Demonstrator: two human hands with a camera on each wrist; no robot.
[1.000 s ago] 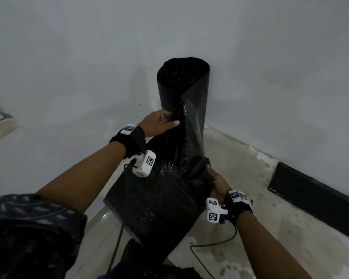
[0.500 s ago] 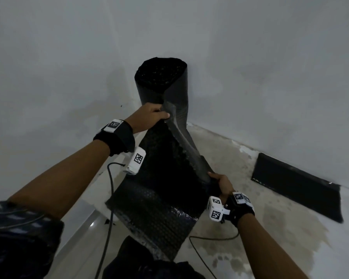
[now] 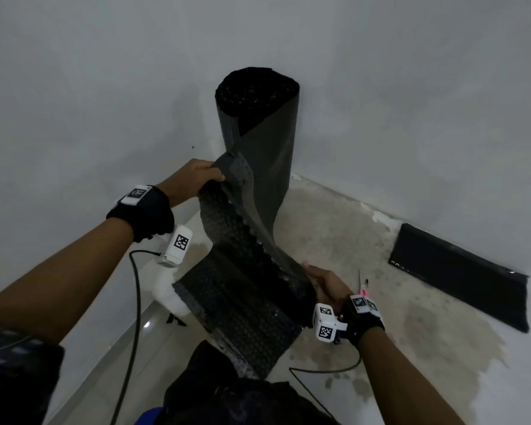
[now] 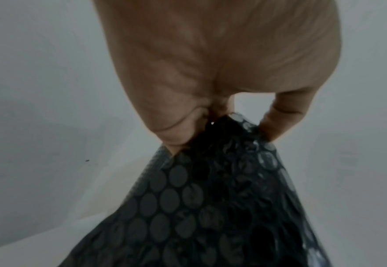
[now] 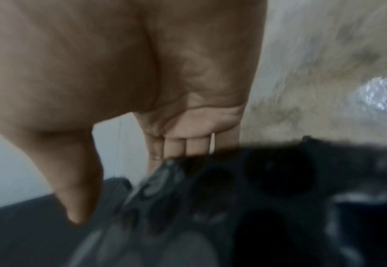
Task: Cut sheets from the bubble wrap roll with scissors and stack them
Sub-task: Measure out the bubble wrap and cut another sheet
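A black bubble wrap roll (image 3: 258, 124) stands upright in the corner of two white walls. Its loose sheet (image 3: 236, 286) hangs out toward me and down over my lap. My left hand (image 3: 201, 176) pinches the sheet's top edge just in front of the roll; the left wrist view shows thumb and fingers (image 4: 176, 133) closed on bunched wrap (image 4: 210, 198). My right hand (image 3: 322, 282) holds the sheet's lower right edge, its fingers (image 5: 187, 142) behind the wrap (image 5: 256, 198) and the thumb in front. Pink-handled scissors (image 3: 364, 286) lie on the floor just beyond my right wrist.
A flat black pile of sheets (image 3: 460, 271) lies along the right wall. A white pipe fitting (image 3: 166, 289) sits under the sheet's left side. Black cables (image 3: 135, 302) trail over the stained floor (image 3: 380, 240). Dark clothing (image 3: 227, 400) fills the bottom edge.
The left hand has drawn the sheet's top edge away from the roll, so more wrap hangs loose. My view shifted, bringing the scissors into sight. The right hand keeps its hold low down.
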